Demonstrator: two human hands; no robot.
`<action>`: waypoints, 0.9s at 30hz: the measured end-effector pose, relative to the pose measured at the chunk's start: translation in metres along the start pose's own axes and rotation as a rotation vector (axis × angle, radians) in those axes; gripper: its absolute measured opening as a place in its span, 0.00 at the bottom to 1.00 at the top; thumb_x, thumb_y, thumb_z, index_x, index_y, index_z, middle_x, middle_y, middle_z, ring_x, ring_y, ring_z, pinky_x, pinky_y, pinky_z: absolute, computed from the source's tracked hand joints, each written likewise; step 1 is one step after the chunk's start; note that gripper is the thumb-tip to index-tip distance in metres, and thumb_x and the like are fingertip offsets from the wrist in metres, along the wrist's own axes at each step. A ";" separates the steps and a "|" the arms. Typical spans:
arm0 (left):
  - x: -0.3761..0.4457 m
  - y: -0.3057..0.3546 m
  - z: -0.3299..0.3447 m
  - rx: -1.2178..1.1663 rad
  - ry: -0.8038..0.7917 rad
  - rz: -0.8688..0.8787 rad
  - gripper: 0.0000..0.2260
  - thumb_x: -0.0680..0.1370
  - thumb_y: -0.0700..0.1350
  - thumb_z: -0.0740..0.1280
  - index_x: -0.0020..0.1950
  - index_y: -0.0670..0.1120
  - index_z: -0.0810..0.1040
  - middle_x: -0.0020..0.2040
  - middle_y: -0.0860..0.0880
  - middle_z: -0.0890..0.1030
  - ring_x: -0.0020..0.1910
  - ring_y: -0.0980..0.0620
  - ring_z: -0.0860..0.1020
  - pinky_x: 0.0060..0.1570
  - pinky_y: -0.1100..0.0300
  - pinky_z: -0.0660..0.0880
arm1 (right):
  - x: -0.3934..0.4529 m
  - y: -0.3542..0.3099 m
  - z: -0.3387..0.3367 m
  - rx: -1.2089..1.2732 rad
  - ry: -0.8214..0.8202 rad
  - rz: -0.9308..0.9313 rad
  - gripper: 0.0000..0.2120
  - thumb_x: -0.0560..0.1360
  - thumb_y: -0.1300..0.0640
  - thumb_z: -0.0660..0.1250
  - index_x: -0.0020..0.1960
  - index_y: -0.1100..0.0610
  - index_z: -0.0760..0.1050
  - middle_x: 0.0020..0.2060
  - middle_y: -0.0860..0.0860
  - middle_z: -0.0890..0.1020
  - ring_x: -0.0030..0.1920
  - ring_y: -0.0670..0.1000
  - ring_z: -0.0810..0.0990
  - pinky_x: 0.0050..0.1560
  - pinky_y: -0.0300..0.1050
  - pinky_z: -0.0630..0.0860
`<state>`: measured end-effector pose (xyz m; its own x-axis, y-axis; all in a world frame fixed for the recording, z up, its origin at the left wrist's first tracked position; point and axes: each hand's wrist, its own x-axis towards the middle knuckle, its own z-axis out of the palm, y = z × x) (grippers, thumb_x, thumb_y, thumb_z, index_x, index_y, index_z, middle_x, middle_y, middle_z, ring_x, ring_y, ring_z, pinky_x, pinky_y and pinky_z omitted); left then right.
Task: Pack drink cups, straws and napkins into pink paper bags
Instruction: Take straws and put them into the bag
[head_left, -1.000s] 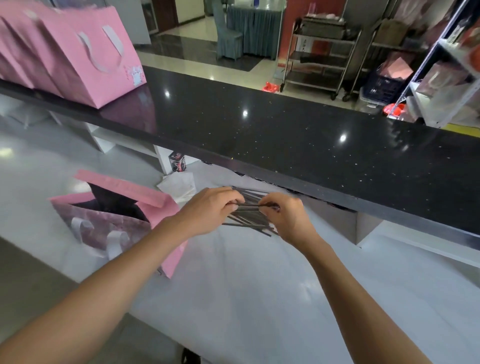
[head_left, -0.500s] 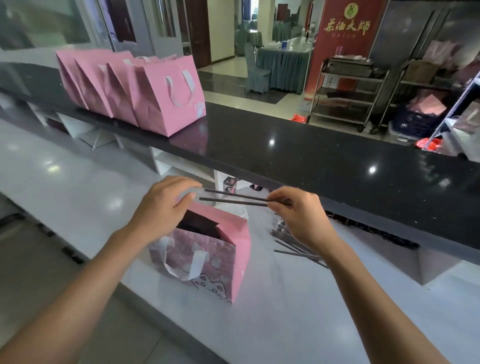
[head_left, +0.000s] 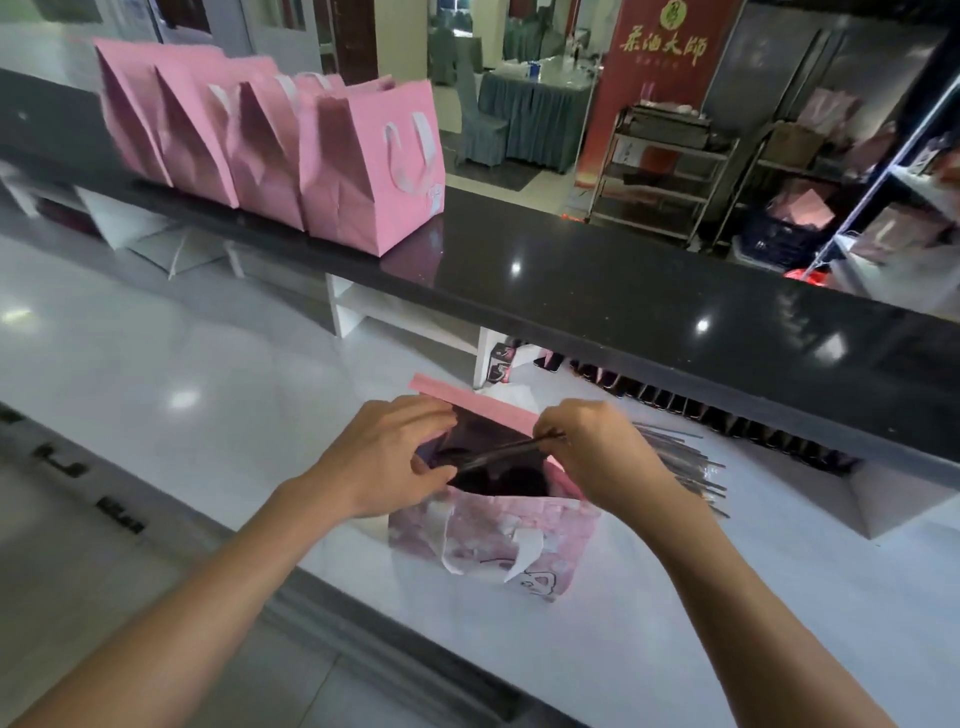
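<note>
Pink paper bag (head_left: 493, 535) standing open on my white bench (head_left: 208, 395), my right hand (head_left: 597, 452) pinching thin dark wrapped straws (head_left: 498, 453) over its mouth; my left hand (head_left: 384, 457) curled on its rim; spare straw pile (head_left: 685, 462) just right; four pink bags (head_left: 291, 140) on black upper counter (head_left: 649, 312)

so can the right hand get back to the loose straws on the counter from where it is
Probably yes: the loose straws lie just beside the right hand on the white counter, nothing between, though it pinches straws over the open bag.

Four pink bags (head_left: 363, 176) on the black counter (head_left: 623, 301); one open bag (head_left: 493, 535) below; two hands (head_left: 384, 457)
</note>
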<state>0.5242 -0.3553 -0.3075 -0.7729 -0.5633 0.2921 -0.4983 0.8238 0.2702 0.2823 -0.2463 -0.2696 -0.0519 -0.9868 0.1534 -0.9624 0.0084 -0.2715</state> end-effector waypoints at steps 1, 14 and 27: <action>-0.002 -0.001 -0.001 0.029 -0.054 -0.008 0.33 0.72 0.65 0.62 0.71 0.47 0.76 0.72 0.52 0.74 0.72 0.54 0.69 0.68 0.48 0.71 | 0.000 -0.005 0.003 -0.006 -0.019 0.020 0.06 0.78 0.59 0.69 0.52 0.53 0.83 0.45 0.50 0.82 0.45 0.54 0.80 0.48 0.53 0.80; -0.014 -0.001 0.003 0.094 -0.265 -0.017 0.45 0.74 0.73 0.56 0.83 0.50 0.47 0.82 0.55 0.40 0.79 0.60 0.35 0.79 0.50 0.47 | -0.012 -0.030 0.030 -0.145 -0.160 -0.030 0.09 0.79 0.51 0.67 0.57 0.50 0.82 0.52 0.46 0.83 0.54 0.52 0.78 0.60 0.51 0.71; -0.020 0.022 0.020 -0.033 0.181 0.186 0.11 0.81 0.52 0.66 0.53 0.49 0.85 0.56 0.54 0.83 0.63 0.54 0.77 0.61 0.51 0.72 | 0.026 0.015 0.036 -0.105 0.005 -0.139 0.22 0.74 0.54 0.73 0.67 0.51 0.75 0.60 0.49 0.81 0.59 0.56 0.75 0.54 0.53 0.74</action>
<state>0.5205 -0.3248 -0.3259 -0.7656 -0.4069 0.4982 -0.3390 0.9134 0.2252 0.2764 -0.2776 -0.3040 0.0826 -0.9789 0.1870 -0.9829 -0.1109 -0.1466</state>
